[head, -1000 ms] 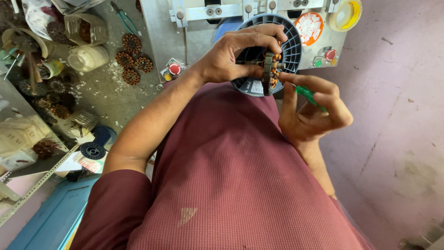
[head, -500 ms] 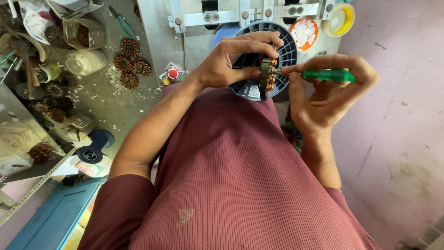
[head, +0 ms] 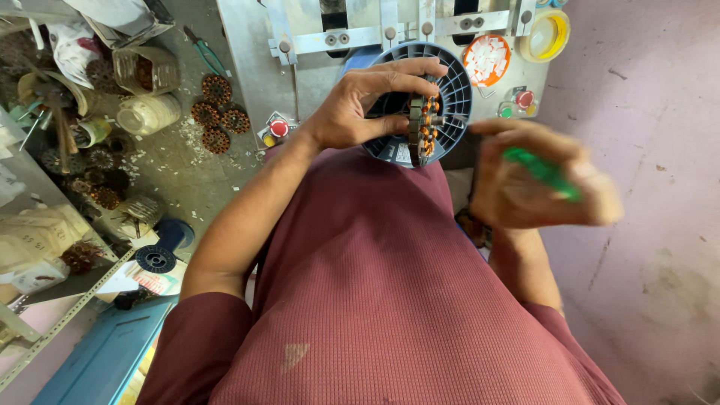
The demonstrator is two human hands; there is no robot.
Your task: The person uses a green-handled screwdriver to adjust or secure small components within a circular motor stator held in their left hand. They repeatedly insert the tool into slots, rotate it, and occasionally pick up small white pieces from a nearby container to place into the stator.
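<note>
Nearest, filling the lower frame: one maroon waffle-knit shirt (head: 375, 300), both bare forearms reaching up out of it.

Right of centre, one right hand (head: 536, 184), blurred, curled shut around one slim green-handled tool (head: 541, 171); handle crossing the palm and poking out between thumb and fingers, tip too smeared to make out. Just right of the stator, not touching it as far as can be told.

Slightly further up, one left hand (head: 356, 109), sharp, grasping one round copper-wound motor stator (head: 421, 129), seen edge-on: grey laminated ring, orange-brown coils around the rim, short shaft pointing toward the right hand. Thumb pressed against the near face, long fingers (head: 405, 69) arched over the top edge, so the stator sits clamped upright between thumb and fingertips, level with the chest line, in front of one dark blue ribbed plastic disc (head: 457, 90). Disc directly behind the stator, partly hidden by the left hand.

Beyond, one grey metal machine frame (head: 247, 45) with bolts along a cross bar; on it two red round push-buttons (head: 279, 127), one at the left foot and another at the right near a small green one. Above that, one shallow orange dish of white paper slips (head: 486, 58) and one yellow tape roll (head: 547, 34) side by side.

Far left, on the littered grey floor: four brown wound coils (head: 217, 112) in a loose cluster, two clear plastic jars (head: 148, 112), one black empty spool (head: 156, 259), one blue crate (head: 97, 360) at the lower edge.
</note>
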